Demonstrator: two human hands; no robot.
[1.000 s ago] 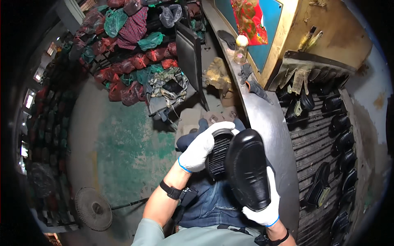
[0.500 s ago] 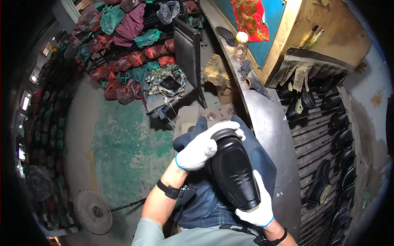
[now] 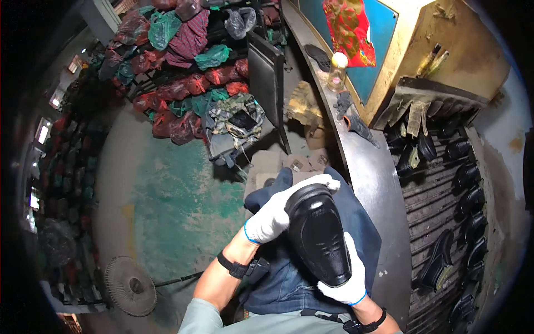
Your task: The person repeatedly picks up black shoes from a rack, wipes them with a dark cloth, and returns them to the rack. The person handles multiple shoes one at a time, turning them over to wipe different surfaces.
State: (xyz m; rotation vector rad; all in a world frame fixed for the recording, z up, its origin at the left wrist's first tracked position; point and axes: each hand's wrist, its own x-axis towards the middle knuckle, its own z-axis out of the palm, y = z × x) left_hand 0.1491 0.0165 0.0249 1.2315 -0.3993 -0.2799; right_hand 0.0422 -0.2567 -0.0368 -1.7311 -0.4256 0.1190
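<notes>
Lower lt.: grey fan (image 3: 130, 285), by worn green floor (image 3: 172, 195). Upper lt.: pile of red & green bags (image 3: 197, 83), w/ camo cloth (image 3: 251, 106) near an upright black panel (image 3: 265, 78). Ctr. to rt.: metal bench (image 3: 378, 206) w/ clear bottle (image 3: 336, 77), pale lid (image 3: 339, 59). Top rt.: red sheet (image 3: 356, 36) on a tan cabinet (image 3: 467, 67)'s blue panel (image 3: 364, 80). Far lt. is dim, poss. more bags.

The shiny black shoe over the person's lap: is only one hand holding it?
No, the gloved left hand holds the shiny black shoe at its far end while the gloved right hand holds its near end.
</notes>
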